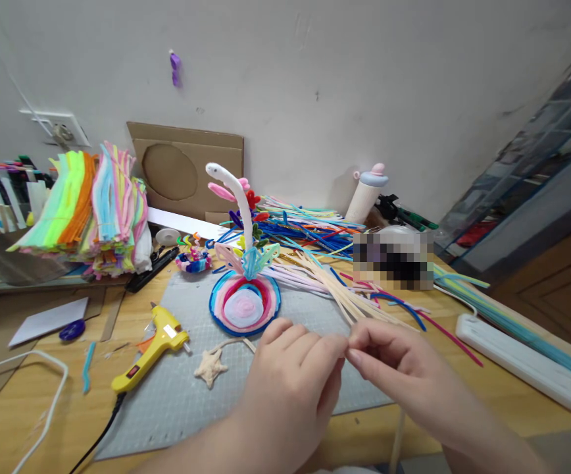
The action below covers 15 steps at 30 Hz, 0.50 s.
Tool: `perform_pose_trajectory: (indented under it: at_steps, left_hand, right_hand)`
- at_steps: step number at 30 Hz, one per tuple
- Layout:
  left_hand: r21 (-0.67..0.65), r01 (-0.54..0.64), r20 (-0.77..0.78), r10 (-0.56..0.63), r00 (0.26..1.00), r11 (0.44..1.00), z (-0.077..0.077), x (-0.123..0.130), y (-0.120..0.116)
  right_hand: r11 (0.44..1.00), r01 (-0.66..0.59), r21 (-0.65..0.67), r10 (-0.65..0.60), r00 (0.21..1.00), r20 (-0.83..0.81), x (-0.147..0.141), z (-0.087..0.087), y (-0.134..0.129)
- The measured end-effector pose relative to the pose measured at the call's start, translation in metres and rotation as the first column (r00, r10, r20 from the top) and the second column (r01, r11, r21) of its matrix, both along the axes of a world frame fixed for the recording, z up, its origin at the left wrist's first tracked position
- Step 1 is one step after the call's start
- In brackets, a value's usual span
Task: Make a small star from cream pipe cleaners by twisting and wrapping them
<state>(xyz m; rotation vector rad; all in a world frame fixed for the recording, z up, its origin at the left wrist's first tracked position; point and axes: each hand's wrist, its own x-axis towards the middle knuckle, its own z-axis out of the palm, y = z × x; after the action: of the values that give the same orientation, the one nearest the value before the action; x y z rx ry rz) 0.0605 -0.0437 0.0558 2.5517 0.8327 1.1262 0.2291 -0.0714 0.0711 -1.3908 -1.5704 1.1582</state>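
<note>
My left hand (298, 378) is closed, its knuckles facing the camera, above the grey cutting mat (162, 421). A thin beige pipe cleaner (247, 343) runs into it from a beige star (210, 367) lying on the mat. My right hand (398, 365) pinches with thumb and forefinger right against the left fingers; what lies between the tips is hidden. A beige strand (398, 438) hangs below the right hand. Behind my left hand stands a round base (245, 304) of coiled colours with a curved white neck (239, 194) and pastel loops.
A yellow glue gun (154, 349) lies at left, its cord running forward. Bundled pipe cleaners (78, 204) stand behind it. Loose pipe cleaners (305, 224) cover the back. A white power strip (522, 362) lies at right. Cardboard (221, 164) leans on the wall.
</note>
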Motion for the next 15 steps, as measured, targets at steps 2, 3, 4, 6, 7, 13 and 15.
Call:
perform_pose_trajectory:
  at_steps: [2, 3, 4, 6, 7, 13, 15]
  left_hand:
    - [0.007, 0.008, 0.018, -0.008, 1.000, 1.000, -0.0001, -0.0002, 0.0004]
    - [0.010, 0.018, 0.021, -0.018, 1.000, 1.000, -0.0004, -0.0005, 0.0006]
    - [0.013, 0.029, 0.023, -0.030, 0.999, 0.999, -0.0008, -0.0009, 0.0006]
    - [0.020, 0.048, 0.024, -0.048, 0.999, 0.999, -0.0015, -0.0017, 0.0004]
    - [0.021, 0.053, 0.023, -0.054, 0.998, 0.998, -0.0015, -0.0019, 0.0003]
    - [-0.058, 0.088, 0.049, -0.085, 0.995, 0.994, -0.0007, -0.0002, -0.0007]
    - [-0.068, 0.087, 0.080, -0.081, 0.993, 0.994, -0.0026, 0.0003, -0.0007]
  right_hand:
    - [1.000, -0.010, 0.017, 0.009, 0.998, 0.059, 0.0022, 0.0027, -0.0019]
    - [1.000, -0.015, 0.021, 0.014, 0.996, 0.084, 0.0032, 0.0037, -0.0028]
    - [0.999, -0.019, 0.025, 0.016, 0.995, 0.100, 0.0039, 0.0044, -0.0036]
    - [0.999, -0.027, 0.024, 0.024, 0.994, 0.111, 0.0047, 0.0043, -0.0051]
    - [0.999, -0.031, 0.020, 0.029, 0.994, 0.108, 0.0048, 0.0036, -0.0058]
    - [0.999, -0.050, 0.002, 0.050, 0.996, 0.080, 0.0033, -0.0014, -0.0097]
    - [0.998, -0.061, -0.010, 0.062, 0.996, 0.062, 0.0024, -0.0024, -0.0103]
